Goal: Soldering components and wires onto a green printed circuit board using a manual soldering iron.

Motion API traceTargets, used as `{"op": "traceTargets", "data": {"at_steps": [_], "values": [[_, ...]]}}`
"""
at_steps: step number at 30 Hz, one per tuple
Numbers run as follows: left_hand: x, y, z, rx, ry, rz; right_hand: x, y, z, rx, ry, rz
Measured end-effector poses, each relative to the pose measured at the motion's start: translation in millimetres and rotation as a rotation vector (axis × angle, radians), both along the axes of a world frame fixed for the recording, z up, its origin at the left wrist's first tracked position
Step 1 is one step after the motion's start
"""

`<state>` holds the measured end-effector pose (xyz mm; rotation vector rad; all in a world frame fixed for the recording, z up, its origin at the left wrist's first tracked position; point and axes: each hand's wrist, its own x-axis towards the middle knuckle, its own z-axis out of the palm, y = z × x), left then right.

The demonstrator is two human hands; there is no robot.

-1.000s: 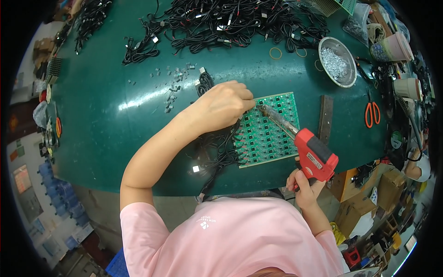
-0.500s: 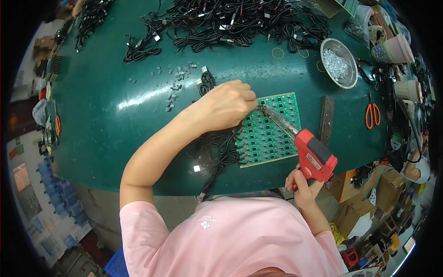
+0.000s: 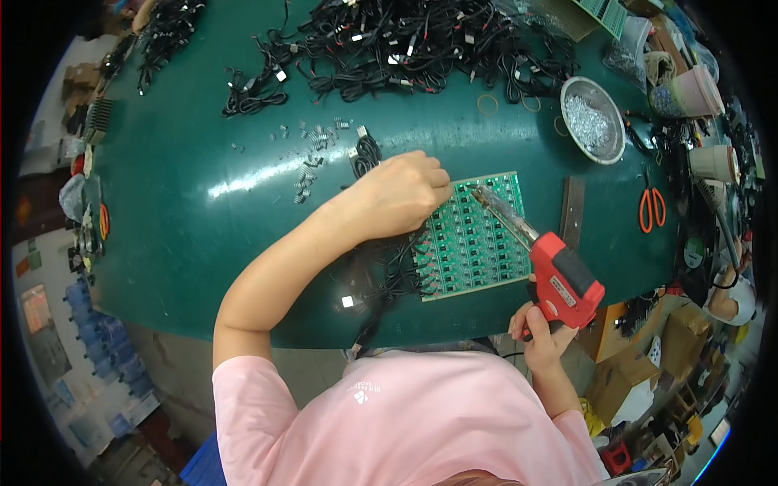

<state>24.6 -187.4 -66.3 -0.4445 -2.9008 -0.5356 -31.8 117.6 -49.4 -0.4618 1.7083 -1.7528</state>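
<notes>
My right hand [image 3: 545,334] is wrapped around the handle of a red and black soldering gun [image 3: 563,279]. The gun's tip hangs over the upper part of a green panel of small circuit boards [image 3: 474,243], a little right of my left hand [image 3: 408,193]. That hand is closed at the panel's upper left edge, its fingertips and anything in them hidden. Black cables [image 3: 393,271] run to the panel's left side, bunched below my left wrist. Just beyond the wrist lies a coiled black USB cable [image 3: 366,152].
Small dark pieces [image 3: 312,162] lie scattered at centre left. A large heap of black cables [image 3: 405,44] covers the far side. To the right are a dark flat bar [image 3: 572,212], a metal bowl of shiny bits [image 3: 590,121] and orange-handled scissors [image 3: 651,209].
The soldering gun and my right hand have shifted right and slightly nearer to me, drawing the tip away from my left hand's fingers. My left hand stays at the panel edge.
</notes>
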Motion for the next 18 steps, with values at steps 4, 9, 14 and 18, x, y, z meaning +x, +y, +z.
{"op": "traceTargets", "data": {"at_steps": [4,9,14,18], "values": [[-0.2,2.0,5.7,0.035,-0.065,0.032,-1.2,-0.3,0.5,0.026,0.034,-0.036],[-10.4,-11.9,19.4,0.407,-0.299,0.096,-2.0,-1.3,2.2,-0.007,0.044,-0.050],[-36.2,-47.8,31.7,0.200,0.372,0.737,-2.0,1.0,1.9,0.030,0.056,-0.066],[-41.4,-84.0,16.6,0.167,0.331,0.751,-1.9,-1.7,2.9,0.000,0.049,-0.059]]}}
